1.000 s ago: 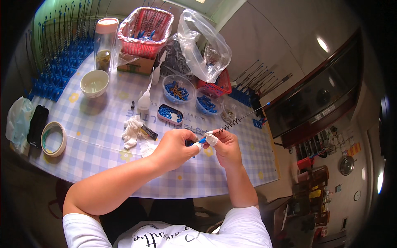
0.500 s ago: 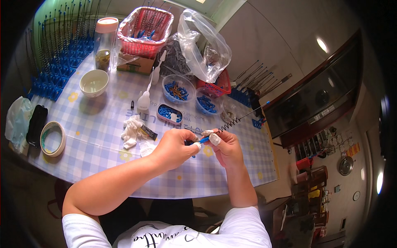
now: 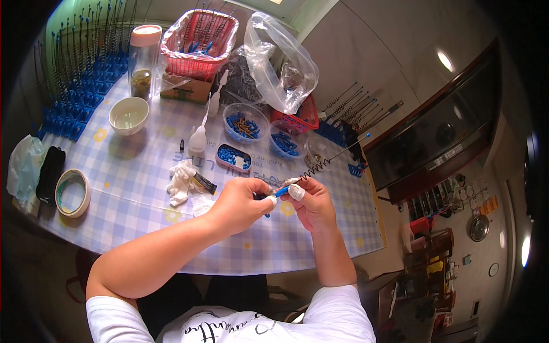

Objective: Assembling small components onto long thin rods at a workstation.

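Both hands meet above the middle of the table's near part, fingertips wrapped in white tape. My right hand (image 3: pixel 314 208) pinches a thin dark wire with a coiled spring (image 3: pixel 315 170) along it. The wire slants up to the right and ends in a small blue tip. At its lower end is a blue piece (image 3: pixel 282 191), beside the right fingertips. My left hand (image 3: pixel 240 201) is closed on the near left end of that blue piece. Something dark shows between the left fingers, too covered to name. A little blue bit (image 3: pixel 267 215) appears just below the left fingertips.
Crumpled tissue (image 3: pixel 182 182) and a small black-and-yellow tube (image 3: pixel 205 183) lie left of my hands. Beyond stand a tin (image 3: pixel 233 170) and tubs (image 3: pixel 246 138) of small parts, dropper bottles (image 3: pixel 198 139), a bowl (image 3: pixel 129 130) and a red basket (image 3: pixel 200 66). A tape roll (image 3: pixel 87 194) is at left.
The wire has swung slightly, its blue tip now a little higher and further left. More of the blue piece shows between my fingers. Both arms stay nearly where they were.
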Available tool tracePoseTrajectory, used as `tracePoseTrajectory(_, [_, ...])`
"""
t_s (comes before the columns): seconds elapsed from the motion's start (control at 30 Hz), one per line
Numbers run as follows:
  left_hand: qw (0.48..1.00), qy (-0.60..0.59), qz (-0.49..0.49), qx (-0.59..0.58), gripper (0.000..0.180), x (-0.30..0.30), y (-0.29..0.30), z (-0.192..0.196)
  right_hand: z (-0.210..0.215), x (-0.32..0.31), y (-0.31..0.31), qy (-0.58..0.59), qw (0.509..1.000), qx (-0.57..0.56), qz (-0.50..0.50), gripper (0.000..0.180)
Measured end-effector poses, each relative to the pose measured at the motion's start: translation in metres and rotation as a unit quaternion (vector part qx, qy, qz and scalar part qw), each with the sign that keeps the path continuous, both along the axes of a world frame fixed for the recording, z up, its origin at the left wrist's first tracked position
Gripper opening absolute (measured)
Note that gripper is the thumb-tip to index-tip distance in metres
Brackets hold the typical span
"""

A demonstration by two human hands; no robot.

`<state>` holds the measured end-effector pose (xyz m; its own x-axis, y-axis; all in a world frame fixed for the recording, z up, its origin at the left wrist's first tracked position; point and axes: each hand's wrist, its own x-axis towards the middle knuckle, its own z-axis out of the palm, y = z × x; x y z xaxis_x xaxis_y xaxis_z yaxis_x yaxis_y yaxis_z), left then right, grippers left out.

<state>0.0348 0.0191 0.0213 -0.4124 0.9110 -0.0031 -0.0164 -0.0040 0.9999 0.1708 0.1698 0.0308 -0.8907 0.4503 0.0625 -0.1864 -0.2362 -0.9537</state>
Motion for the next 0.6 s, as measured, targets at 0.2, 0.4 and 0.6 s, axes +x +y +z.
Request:
tracePoseTrajectory(0.2, [1.0, -0.002, -0.001, 0.006, 0.019, 0.0005, 0.0005, -0.0012, -0.0019, -0.0016, -0.0018, 0.0, 1.0, 0.014, -0.023, 0.014])
tracePoseTrajectory(0.4, [1.0, -0.004, 0.002, 0.005, 0.019, 0.0009, 0.0011, -0.0017, -0.0008, -0.003, -0.005, 0.011, 0.999, 0.029, -0.037, 0.011])
tracePoseTrajectory(0.6, [1.0, -0.007, 0.002, 0.01, 0.019, 0.0011, 0.0018, -0.0029, -0.001, -0.0035, -0.0067, 0.017, 0.998, 0.039, -0.046, 0.009])
